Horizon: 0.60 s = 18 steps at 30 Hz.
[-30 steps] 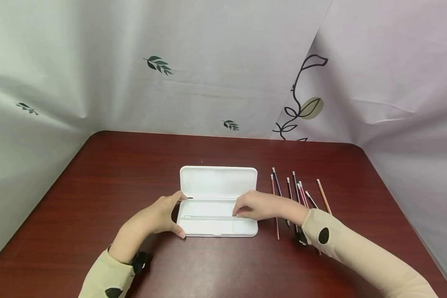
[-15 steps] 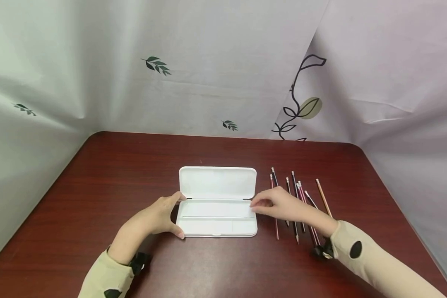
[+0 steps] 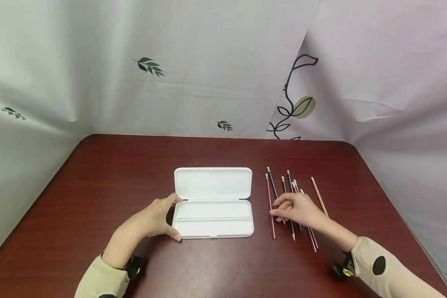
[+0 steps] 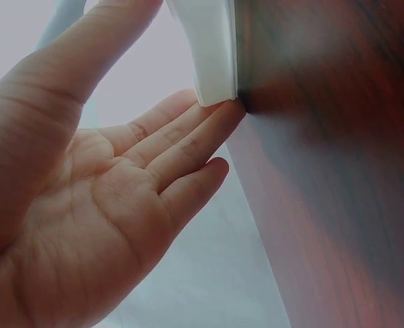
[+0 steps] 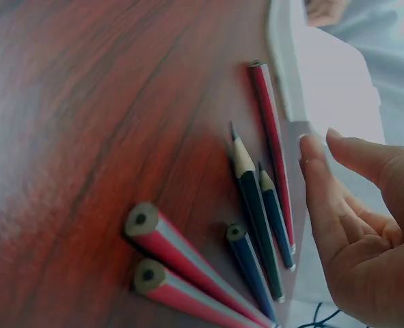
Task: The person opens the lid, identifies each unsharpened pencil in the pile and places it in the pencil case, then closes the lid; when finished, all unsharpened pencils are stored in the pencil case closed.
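Note:
A white pencil case (image 3: 213, 229) lies on the table with its lid (image 3: 213, 182) raised at the back. A thin line runs lengthwise along its inside. My left hand (image 3: 152, 219) holds the case at its left end, thumb at the front corner and index finger near the hinge. In the left wrist view, fingers (image 4: 188, 140) touch the end of the white case. To the right of the case, my right hand (image 3: 298, 209) is over the loose pencils, thumb and index fingertips close to a red pencil (image 3: 269, 194). A gap shows between those fingertips in the right wrist view.
Several more pencils lie around the right hand, among them dark ones (image 5: 256, 219) and two red ones (image 5: 188, 256) side by side. An orange-brown pencil (image 3: 318, 193) lies farther right. A patterned white cloth (image 3: 193, 82) hangs behind the dark red table (image 3: 126, 174).
My right hand has moved right, from inside the case to over the pencils, and its fingers have parted. My left hand stays at the case. The head view has shifted slightly.

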Available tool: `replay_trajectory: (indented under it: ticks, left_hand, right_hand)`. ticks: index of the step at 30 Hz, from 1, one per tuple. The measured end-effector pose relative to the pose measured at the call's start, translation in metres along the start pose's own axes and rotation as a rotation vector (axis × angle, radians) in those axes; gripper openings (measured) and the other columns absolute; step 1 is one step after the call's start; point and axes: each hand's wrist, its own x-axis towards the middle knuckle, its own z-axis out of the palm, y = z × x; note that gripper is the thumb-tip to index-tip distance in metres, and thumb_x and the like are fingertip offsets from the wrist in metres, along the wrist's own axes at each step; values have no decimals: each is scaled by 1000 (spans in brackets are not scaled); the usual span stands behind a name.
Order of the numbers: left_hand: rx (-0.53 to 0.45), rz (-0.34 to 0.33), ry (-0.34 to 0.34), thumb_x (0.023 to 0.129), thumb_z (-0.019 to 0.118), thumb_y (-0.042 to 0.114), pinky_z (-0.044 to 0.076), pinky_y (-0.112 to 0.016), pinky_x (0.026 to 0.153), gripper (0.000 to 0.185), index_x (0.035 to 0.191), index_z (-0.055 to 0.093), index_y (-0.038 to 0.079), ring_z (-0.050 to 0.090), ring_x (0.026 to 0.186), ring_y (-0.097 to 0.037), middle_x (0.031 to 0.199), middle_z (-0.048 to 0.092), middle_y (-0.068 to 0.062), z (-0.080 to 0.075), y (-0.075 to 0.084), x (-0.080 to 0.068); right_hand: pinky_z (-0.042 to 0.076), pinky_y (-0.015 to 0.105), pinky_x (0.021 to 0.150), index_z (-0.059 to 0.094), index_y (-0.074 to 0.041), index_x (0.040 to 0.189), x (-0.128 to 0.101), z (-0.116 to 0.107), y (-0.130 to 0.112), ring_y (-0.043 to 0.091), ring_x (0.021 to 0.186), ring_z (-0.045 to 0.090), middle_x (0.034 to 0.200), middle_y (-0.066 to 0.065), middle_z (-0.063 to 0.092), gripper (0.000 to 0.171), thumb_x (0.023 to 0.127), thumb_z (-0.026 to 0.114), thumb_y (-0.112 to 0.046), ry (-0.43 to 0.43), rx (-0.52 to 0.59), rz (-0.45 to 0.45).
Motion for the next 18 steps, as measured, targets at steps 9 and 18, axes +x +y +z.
replay_trajectory:
  ticks: [9, 18]
  left_hand:
    - [4, 13, -7, 50, 91, 32, 44, -48, 88, 84, 115, 46, 3, 56, 109, -34, 118, 59, -22, 0, -1, 3]
    - [3, 17, 1, 49, 91, 30, 44, -48, 88, 84, 115, 46, 1, 56, 107, -34, 115, 60, -22, 0, -1, 1]
  right_hand:
    - [42, 26, 42, 61, -6, 75, 12, 20, -14, 9, 43, 57, 47, -5, 58, 28, 72, 79, -27, 107, -269, 100]
    - [47, 25, 40, 62, -8, 56, 18, 27, -26, 10, 37, 57, 42, 0, 57, 28, 77, 75, -20, -40, -283, 93]
